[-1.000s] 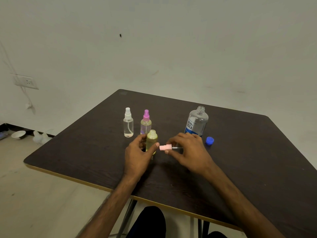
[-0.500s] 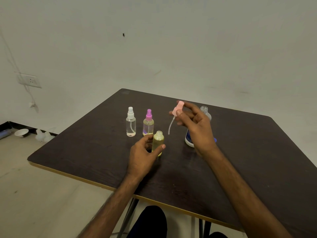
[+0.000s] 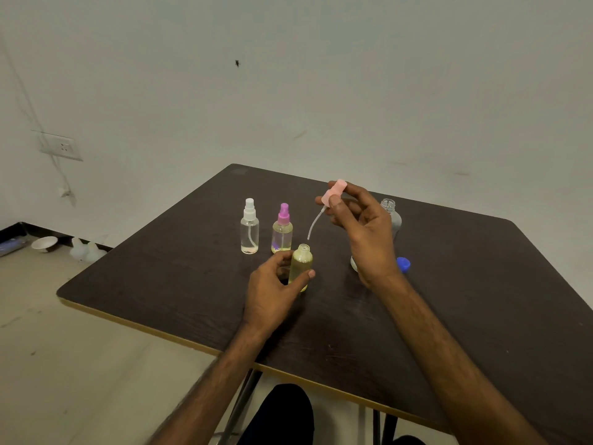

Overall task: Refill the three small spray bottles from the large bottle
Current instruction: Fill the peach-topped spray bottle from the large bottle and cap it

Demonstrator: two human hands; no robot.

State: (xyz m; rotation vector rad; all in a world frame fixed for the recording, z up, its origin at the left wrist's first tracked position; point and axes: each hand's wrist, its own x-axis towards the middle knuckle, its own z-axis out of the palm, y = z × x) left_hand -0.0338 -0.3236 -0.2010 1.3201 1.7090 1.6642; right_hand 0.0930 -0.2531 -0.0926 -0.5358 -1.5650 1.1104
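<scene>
Open yellow bottle [image 3: 300, 266], sprayer [image 3: 333, 191] above
Left hand [image 3: 272, 293] grips the yellow bottle, mid-tabletop [image 3: 160, 284]; right hand [image 3: 365, 232] pinches the sprayer; the large bottle [image 3: 392, 216] label seems hidden behind it.

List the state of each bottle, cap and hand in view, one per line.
Yellow bottle: upright, open-necked, held by the left hand.
Pink spray head: off, pinched by the right hand, tube hanging over the yellow bottle.
White-topped bottle: upright, capped, little liquid.
Magenta-topped bottle: upright, capped, part full.
Large bottle: upright, uncapped, partly hidden.
Blue cap: off, lying on the table.
Left hand: curled round the yellow bottle.
Right hand: pinching the pink spray head.
</scene>
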